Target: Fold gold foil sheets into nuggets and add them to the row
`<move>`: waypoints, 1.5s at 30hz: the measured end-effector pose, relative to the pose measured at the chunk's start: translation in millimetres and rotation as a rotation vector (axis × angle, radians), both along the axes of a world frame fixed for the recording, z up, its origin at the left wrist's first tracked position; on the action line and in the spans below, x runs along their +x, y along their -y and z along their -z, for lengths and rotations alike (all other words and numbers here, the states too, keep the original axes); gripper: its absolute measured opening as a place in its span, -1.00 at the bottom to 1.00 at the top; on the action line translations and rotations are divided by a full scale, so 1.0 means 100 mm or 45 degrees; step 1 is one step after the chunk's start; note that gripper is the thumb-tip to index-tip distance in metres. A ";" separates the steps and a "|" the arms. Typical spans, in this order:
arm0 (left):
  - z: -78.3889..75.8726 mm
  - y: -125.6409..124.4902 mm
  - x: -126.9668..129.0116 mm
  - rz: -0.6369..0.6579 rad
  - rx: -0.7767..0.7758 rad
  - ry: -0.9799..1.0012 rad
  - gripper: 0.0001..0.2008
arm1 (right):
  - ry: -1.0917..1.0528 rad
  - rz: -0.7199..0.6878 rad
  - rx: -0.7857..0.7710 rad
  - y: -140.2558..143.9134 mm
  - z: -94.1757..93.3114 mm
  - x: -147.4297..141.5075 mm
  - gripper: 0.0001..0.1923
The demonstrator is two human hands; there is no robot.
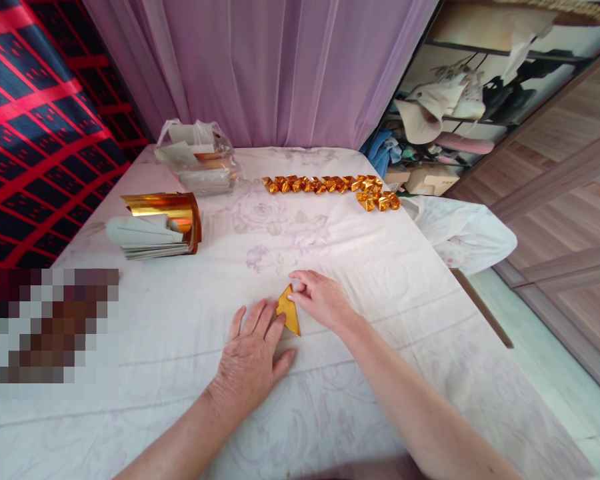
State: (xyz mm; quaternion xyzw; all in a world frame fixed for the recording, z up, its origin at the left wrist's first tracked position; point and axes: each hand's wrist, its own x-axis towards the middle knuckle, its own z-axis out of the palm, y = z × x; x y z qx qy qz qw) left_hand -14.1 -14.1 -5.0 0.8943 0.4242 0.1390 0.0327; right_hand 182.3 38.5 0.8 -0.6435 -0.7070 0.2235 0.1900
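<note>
Left hand (253, 357), fingers spread flat, pins gold paper triangle (289, 312) to tabletop (180, 347) at lower centre of frame. Right hand (320, 298) pinches upper tip. Judged step: creasing a fold. Next move requires firm, aligned pressing.

Our left hand (253, 357) lies flat, fingers spread toward one o'clock. Our right hand (320, 298) curls, fingertips (294, 287) pinched together, pointing toward nine o'clock.
</note>
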 end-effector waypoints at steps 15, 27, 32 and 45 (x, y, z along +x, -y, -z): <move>0.04 -0.02 -0.02 0.020 0.018 0.027 -0.58 | 0.299 0.256 0.075 -0.10 0.01 -0.12 -0.80; 0.14 -0.12 -0.06 0.032 0.011 0.114 -0.49 | 0.025 -0.255 0.337 0.12 0.18 0.18 -0.67; 0.07 -0.20 -0.05 -0.020 0.034 0.120 -0.57 | -0.008 -0.259 0.323 0.12 0.16 0.17 -0.76; -0.04 -0.40 -0.08 -0.078 0.077 -0.059 -0.77 | 0.016 -0.303 0.377 0.16 0.18 0.17 -0.73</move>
